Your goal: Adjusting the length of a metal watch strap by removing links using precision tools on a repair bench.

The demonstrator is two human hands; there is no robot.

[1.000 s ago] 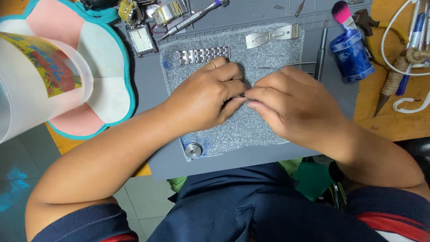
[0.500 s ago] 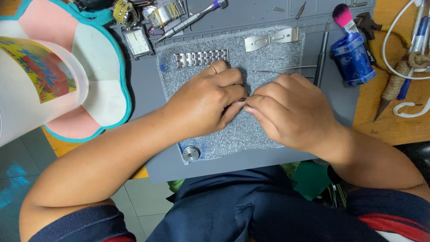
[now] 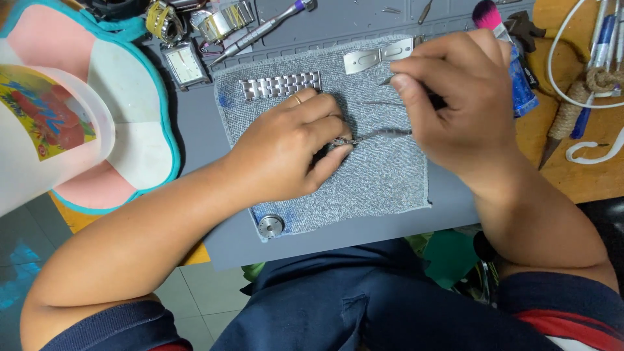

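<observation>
bright, even overhead light | soft shadows under hands | sharp center | slight edge distortion

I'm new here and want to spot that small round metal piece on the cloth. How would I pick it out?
Start at the grey textured cloth spread on the grey work mat. Go to the cloth's near left corner, below the left hand: the round metal disc lies there alone. Unlike the linked metal band and flat clasp at the far edge, it is a small circle.
</observation>
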